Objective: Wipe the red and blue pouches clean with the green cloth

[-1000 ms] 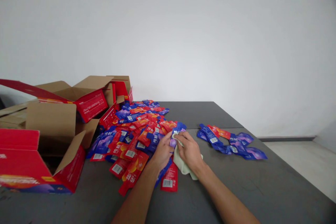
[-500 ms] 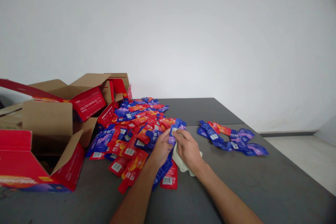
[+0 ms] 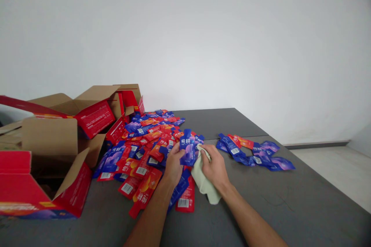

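My left hand [image 3: 173, 165] is closed on the left edge of a blue pouch [image 3: 187, 147], whose printed front faces me. The pouch is held upright above the table, with white lettering and a purple fruit picture on it. In my right hand [image 3: 213, 166] a pale green cloth [image 3: 202, 179] is gripped, its lower end hanging down. The cloth touches or nearly touches the right edge of the pouch. Beneath and left of my hands spreads a pile of red and blue pouches [image 3: 142, 170], many with white barcode labels. My fingertips behind the pouch are hidden.
Open red cardboard boxes [image 3: 74, 193] with raised brown flaps stand along the left side. A smaller group of blue and red pouches [image 3: 237, 150] lies right of my hands on the dark table [image 3: 261, 200]. A white wall [image 3: 232, 46] rises behind the table.
The pouch has turned up so its full front shows; before, my fingers covered much of it. My right hand with the cloth has moved slightly right, off the pouch's face to its edge.
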Available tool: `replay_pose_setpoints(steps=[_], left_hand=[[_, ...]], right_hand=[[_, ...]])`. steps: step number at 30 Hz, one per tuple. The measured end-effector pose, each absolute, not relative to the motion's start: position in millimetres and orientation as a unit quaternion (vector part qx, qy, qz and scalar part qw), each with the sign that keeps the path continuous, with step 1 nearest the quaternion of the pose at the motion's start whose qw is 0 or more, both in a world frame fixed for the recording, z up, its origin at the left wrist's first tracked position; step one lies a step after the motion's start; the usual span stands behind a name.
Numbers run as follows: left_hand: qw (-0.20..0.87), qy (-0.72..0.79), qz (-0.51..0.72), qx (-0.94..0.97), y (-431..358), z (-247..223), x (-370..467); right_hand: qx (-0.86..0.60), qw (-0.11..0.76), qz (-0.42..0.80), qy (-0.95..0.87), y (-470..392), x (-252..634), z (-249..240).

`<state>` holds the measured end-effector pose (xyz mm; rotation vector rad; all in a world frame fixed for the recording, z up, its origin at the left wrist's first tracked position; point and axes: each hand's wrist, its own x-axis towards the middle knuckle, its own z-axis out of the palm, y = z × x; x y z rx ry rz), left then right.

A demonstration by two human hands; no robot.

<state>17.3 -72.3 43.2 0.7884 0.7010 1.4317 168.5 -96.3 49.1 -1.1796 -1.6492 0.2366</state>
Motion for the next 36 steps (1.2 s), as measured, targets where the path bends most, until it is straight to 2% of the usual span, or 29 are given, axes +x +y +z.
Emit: replay_pose_setpoints(steps=[8,12,19,27,36], left_hand=[[0.54,0.381,0.635,0.4,-70,33,20],[0.58,0.344,0.639,0.37,-76,37,29],[0.653,0.288,0.617,0.331,-81,42,30],[0.683,0.306,0.562,0.353,-79,36,31],[0.642,0.298,0.62,0.339,-73,37,23]], right_hand=[[-0.457,0.531,0.144,-0.699,-104,158,50],[-0.403,0.534,0.139,-0.73,-106,154,47],[-0.401,0.45,0.107,-0.791,-109,155,44],[-0.495,0.503,0.043,-0.708,-97,181,48],[-0.374,0.38,0.124,-0.837,-113,156,45]])
